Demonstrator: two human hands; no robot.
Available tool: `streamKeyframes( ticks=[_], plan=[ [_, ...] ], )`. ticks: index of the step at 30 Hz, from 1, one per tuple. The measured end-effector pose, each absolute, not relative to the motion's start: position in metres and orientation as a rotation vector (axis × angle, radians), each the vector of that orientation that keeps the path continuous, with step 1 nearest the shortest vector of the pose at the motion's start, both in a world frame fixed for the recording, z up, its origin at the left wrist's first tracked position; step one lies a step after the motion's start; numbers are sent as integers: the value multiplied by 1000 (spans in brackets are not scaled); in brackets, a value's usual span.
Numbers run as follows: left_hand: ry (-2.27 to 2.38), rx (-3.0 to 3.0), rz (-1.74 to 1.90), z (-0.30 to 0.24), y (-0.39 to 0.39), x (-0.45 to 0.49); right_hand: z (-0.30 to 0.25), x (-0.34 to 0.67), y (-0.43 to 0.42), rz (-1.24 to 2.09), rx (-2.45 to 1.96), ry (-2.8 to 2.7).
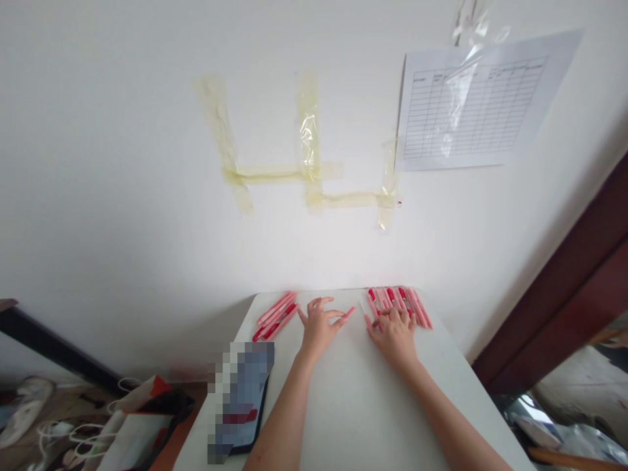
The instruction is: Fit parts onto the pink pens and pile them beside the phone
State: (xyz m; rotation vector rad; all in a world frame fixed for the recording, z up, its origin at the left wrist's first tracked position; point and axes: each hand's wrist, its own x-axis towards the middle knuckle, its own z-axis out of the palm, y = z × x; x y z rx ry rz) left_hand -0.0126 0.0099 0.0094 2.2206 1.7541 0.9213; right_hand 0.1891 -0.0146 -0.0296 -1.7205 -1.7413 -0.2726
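Observation:
A small pink piece, which looks like a pen cap [350,313], is pinched between the thumb and forefinger of my left hand [318,327]; its other fingers are spread. My right hand [394,335] is bent over the near ends of a row of pink and red pens [418,306] at the table's back right. A thin pale tip [364,306] sticks out by its thumb, apparently from a slim pen partly hidden by the fingers. To the left of my left hand lies a second bunch of pink and red pens [277,315].
The white table [353,405] stands against a wall with yellowed tape [308,144] and a taped-up printed sheet [471,104]. A phone [245,405], its screen blurred out, lies at the left edge. Bags and cables [132,418] are on the floor at left.

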Motion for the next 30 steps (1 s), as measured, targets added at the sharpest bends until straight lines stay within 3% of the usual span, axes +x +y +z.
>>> streamKeyframes(
  ticks=[30],
  plan=[
    [1845,2140,926,7,16,-22,-36,229,7,-116,-1448,-1532]
  ],
)
